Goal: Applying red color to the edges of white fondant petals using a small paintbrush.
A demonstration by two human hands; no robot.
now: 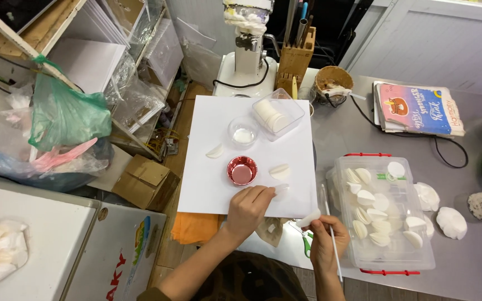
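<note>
The left hand (249, 207) rests on the near edge of the white sheet (207, 184), its fingers (266, 192) curled together and pinching a small white folded petal (280, 190). The right hand (326, 241), just off the sheet's near right corner, holds a thin brush (335, 251) in a pen grip, its handle running toward the person, and the fingertips also seem to pinch a second white piece (309, 218).

On the sheet lie a shiny red cup (242, 170) just beyond the left hand, another petal (279, 170) to its right, one more (215, 151) to its left, and a clear cup (243, 132) with pale liquid farther off. A clear box (391, 256) of finished petals sits on the grey desk (475, 262) to the right, well within reach.

To do this step well, in my judgement, the petal should be held lightly at its edge so the thin sheet does not crease or tear. The brush should carry little liquid and touch only the join. Keeping the piece flat on the sheet while pressing gives an even fold, and the wet brush tip should stay clear of the dry petals nearby.
</note>
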